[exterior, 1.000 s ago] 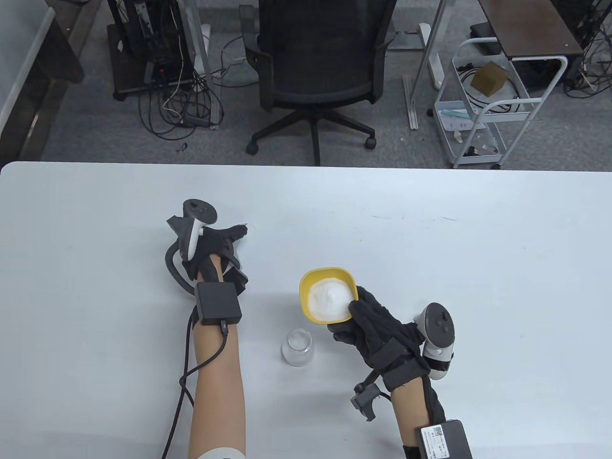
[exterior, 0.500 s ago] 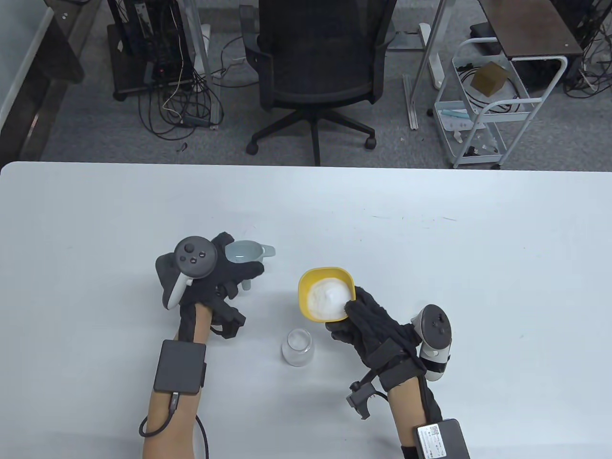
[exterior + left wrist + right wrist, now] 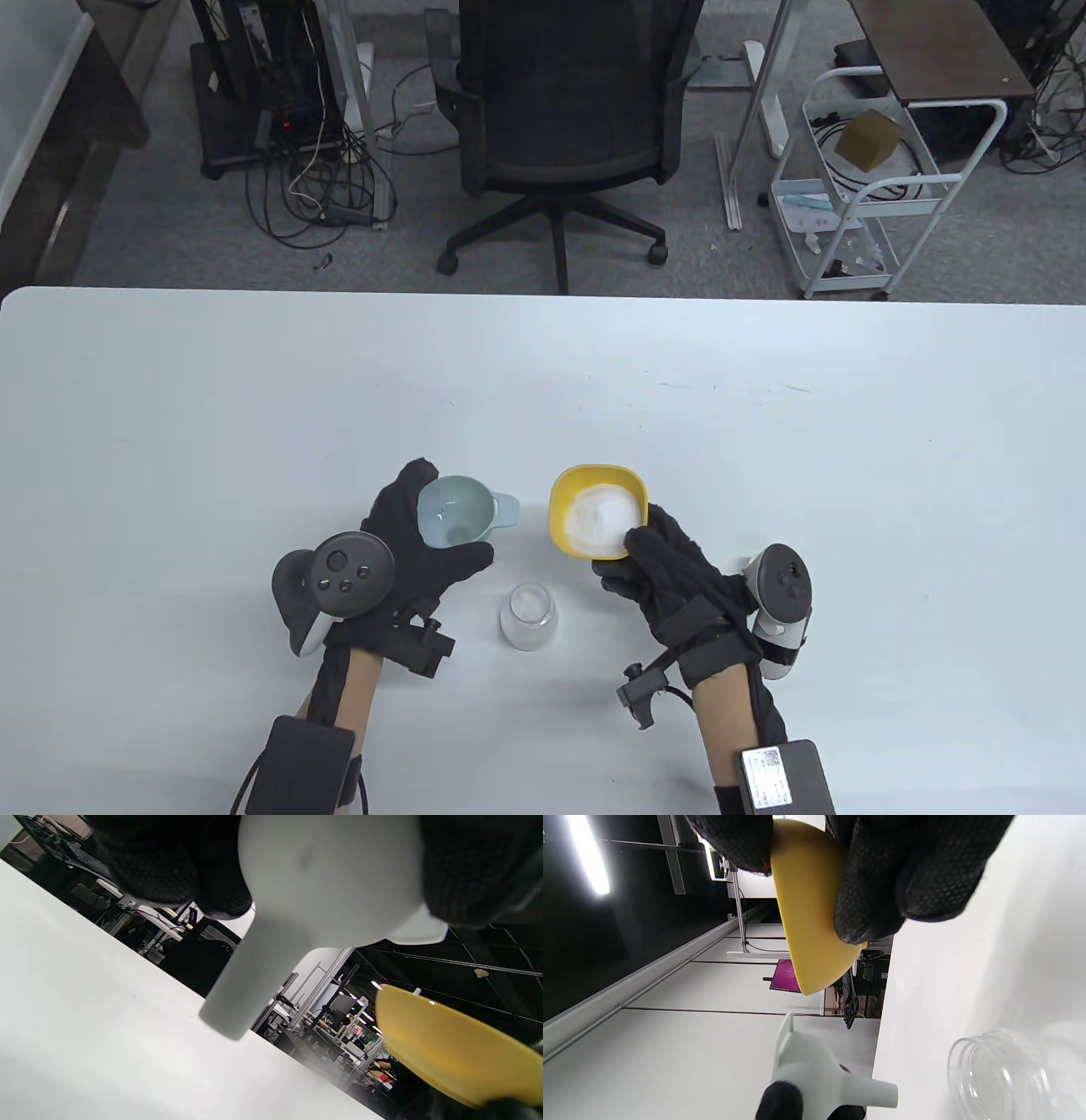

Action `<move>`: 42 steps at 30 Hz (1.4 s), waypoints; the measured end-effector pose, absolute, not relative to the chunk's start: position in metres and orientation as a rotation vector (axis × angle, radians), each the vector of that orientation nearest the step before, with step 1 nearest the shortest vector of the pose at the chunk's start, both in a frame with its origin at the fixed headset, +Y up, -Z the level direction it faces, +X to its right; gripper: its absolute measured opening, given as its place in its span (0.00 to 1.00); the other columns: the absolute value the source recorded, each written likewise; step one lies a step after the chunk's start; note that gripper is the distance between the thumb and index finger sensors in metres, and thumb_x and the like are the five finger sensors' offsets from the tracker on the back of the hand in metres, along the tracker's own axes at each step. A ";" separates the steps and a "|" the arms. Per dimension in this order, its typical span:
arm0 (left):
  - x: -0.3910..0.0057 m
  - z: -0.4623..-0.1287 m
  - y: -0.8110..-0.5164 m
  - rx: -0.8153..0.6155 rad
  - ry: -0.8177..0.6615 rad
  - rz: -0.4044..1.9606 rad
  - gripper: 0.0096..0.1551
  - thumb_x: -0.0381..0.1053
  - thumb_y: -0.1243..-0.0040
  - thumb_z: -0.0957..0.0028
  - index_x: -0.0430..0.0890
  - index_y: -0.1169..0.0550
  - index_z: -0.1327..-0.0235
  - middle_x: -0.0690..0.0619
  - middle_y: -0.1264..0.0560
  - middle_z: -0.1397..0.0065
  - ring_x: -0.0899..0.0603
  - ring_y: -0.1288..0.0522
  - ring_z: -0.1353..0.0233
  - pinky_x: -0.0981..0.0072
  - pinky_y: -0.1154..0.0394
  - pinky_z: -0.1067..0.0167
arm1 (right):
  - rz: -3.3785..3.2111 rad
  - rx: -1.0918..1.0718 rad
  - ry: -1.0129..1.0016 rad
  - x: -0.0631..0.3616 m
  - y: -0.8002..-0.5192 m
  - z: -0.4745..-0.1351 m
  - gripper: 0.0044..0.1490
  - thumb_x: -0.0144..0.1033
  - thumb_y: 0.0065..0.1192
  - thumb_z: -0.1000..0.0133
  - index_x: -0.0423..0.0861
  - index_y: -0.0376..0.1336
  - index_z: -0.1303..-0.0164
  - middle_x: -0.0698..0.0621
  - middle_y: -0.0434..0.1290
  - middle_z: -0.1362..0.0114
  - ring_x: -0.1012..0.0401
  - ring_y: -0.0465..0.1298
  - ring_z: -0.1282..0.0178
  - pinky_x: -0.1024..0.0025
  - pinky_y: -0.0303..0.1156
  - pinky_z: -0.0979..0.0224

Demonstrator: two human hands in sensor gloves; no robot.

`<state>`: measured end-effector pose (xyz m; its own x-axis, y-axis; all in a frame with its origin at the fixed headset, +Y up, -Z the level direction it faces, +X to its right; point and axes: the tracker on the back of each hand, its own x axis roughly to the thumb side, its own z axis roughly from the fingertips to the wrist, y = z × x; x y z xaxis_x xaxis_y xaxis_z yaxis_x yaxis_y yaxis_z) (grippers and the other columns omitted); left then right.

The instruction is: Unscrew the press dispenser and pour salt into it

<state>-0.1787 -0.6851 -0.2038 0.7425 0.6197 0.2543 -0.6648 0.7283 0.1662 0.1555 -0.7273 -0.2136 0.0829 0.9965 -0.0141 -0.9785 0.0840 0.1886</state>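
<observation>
Gripped in the left hand (image 3: pixel 416 552): a pale funnel (image 3: pixel 456 510), raised clear of the table (image 3: pixel 170 441); held by the right hand (image 3: pixel 670 577): a yellow bowl (image 3: pixel 598 509) of salt (image 3: pixel 602 514); between both wrists, slightly nearer: the open clear dispenser bottle (image 3: pixel 528 616), upright.

The table view is evenly and brightly lit from above, sharp throughout, with only soft, faint shadows under the hands on the pale surface (image 3: pixel 764 441). In the left wrist view the grey funnel (image 3: pixel 297 899) fills the top, close and soft-focused, and the yellow bowl (image 3: pixel 449 1043) is blurred. The right wrist view shows a glaring ceiling strip light (image 3: pixel 587 855) against dark surroundings; the clear jar (image 3: pixel 1018 1077) at the corner is blurred.
</observation>
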 end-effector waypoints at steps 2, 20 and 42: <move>-0.174 -0.197 -0.683 0.274 -0.200 0.728 0.78 0.77 0.27 0.66 0.27 0.38 0.14 0.30 0.29 0.22 0.35 0.18 0.31 0.37 0.20 0.37 | 1.483 0.135 0.149 0.157 -0.728 -0.214 0.49 0.39 0.52 0.27 0.12 0.43 0.19 0.17 0.62 0.28 0.43 0.77 0.38 0.44 0.75 0.34; -0.130 -0.183 -0.715 0.177 -0.397 0.716 0.78 0.78 0.30 0.67 0.32 0.40 0.13 0.34 0.32 0.19 0.36 0.23 0.28 0.28 0.26 0.36 | 1.477 0.098 0.113 0.166 -0.731 -0.217 0.49 0.38 0.51 0.27 0.12 0.42 0.19 0.17 0.60 0.27 0.42 0.75 0.36 0.42 0.73 0.32; -0.117 -0.184 -0.731 0.097 -0.412 0.592 0.79 0.76 0.27 0.70 0.30 0.41 0.15 0.34 0.31 0.20 0.36 0.22 0.29 0.38 0.22 0.37 | 1.547 0.263 0.124 0.147 -0.719 -0.211 0.48 0.36 0.53 0.29 0.14 0.43 0.19 0.17 0.60 0.26 0.41 0.75 0.35 0.41 0.72 0.32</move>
